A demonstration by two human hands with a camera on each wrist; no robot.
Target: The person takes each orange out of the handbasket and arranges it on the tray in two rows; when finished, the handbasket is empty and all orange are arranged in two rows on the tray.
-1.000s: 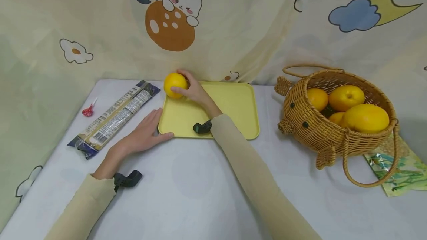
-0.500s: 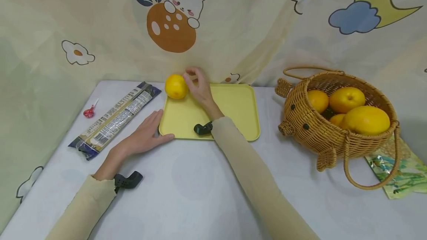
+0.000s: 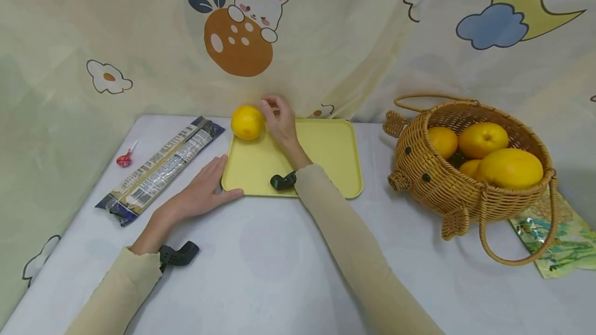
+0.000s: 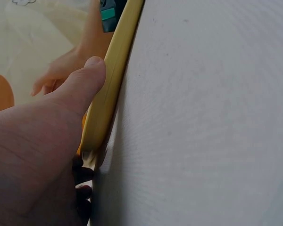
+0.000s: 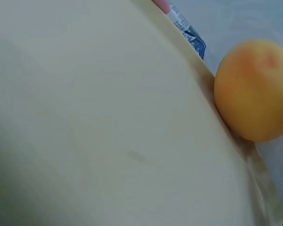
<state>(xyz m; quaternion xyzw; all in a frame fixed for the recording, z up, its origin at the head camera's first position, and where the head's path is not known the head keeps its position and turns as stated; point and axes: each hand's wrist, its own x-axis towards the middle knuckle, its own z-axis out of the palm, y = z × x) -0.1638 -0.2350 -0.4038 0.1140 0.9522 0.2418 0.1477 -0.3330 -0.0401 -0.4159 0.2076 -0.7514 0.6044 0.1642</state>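
A yellow-orange round fruit, like an orange, rests at the far left corner of a yellow tray. In the right wrist view the fruit sits against the tray's rim. Just right of the fruit is my right hand, its fingers loosely bent and holding nothing; a narrow gap appears between fingertips and fruit. My left hand lies with straight fingers along the tray's near left corner. Its thumb touches the front edge of the tray in the left wrist view.
Left of the tray lies a long blue-and-gold packet, with a red lollipop beyond it. On the right stands a wicker animal basket holding several yellow-orange fruits. A green packet lies partly behind it. A patterned curtain hangs at the back.
My right hand has let go of the fruit and drawn slightly to the right. The fruit stays at the tray's far left corner. My left hand keeps its place.
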